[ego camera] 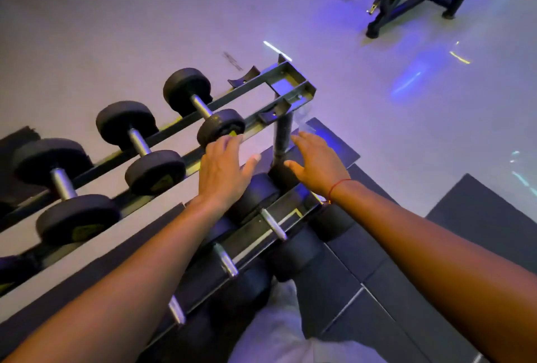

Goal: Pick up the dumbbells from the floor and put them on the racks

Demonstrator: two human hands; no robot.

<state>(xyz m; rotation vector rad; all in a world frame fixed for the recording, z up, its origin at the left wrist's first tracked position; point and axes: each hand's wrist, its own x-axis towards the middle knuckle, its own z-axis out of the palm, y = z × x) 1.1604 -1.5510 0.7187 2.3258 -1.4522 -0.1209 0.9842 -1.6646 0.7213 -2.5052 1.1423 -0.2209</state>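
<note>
At centre frame, the left hand (222,169) and right hand (316,163) are held flat-fingered, gripping nothing, above the rack (293,84), on whose upper rails three dumbbells (203,107) are seated at left.

The left hand (222,171) hides part of a lower-rack dumbbell (255,197) (forearms cut off below).

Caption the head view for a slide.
Both open hands, left and right, hover over a rack holding dumbbells.
</note>
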